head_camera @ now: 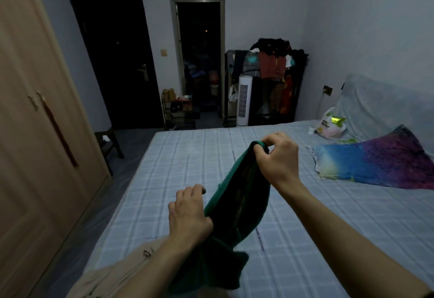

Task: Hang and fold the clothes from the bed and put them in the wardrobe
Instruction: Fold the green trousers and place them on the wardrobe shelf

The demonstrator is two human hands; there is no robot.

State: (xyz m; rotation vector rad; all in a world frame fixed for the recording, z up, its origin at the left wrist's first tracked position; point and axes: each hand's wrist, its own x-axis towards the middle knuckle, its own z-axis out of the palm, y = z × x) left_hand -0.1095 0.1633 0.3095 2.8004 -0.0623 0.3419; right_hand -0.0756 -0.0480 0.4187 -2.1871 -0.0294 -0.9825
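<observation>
We stand in a dim bedroom at the foot of a bed (178, 157) covered in a pale blue checked sheet, and we will place everything else from that bed. To its left runs the light wooden wardrobe (35, 121), doors closed. Beyond its far end stand a dark door, an open doorway, and a rack heaped with clothes (274, 63). On the bed's right side lie a bright blue-and-purple pillow (375, 161) and, farther back, a white plastic bag (330, 125).

Above the near middle of the bed we hold a green garment (237, 199) in the air. Our right hand (279, 159) pinches its upper edge, fingers curled tightly over the cloth. Our left hand (187, 213) grips the lower left edge with curled fingers, thumb side against the fabric. A beige garment (122, 272) lies at the bed's near corner, under our left forearm.

The green piece looks soft and thick, a knit perhaps, dark inside where it opens between our hands; its lower part hangs bunched. We cannot tell what kind of garment it is.

To fold it well, we judge we should first spread our hands apart to draw the edge taut, shake out the bunched end, then lay it flat on the sheet before folding.
</observation>
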